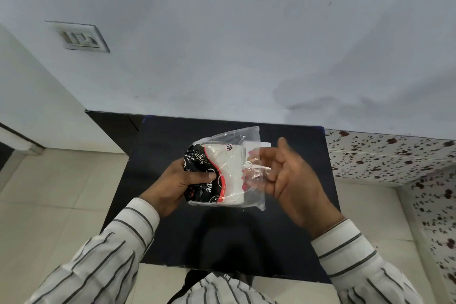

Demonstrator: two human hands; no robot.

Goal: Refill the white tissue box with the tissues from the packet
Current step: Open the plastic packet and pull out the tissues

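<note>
Over a black table (172, 234) I hold the tissue packet (228, 168), a clear plastic bag with a black and red printed end and a white stack of tissues inside. My left hand (176, 181) grips the printed left end, thumb on top. My right hand (296, 180) is at the packet's clear right end, palm towards me, fingers curled into the loose plastic and thumb raised. A small white corner (266, 143) shows behind the packet; I cannot tell whether it is the white tissue box.
The black table stands against a pale wall with a switch plate (81, 37) at the upper left. Beige floor tiles lie to the left, flower-patterned tiles (385, 158) to the right. My striped sleeves fill the bottom of the view.
</note>
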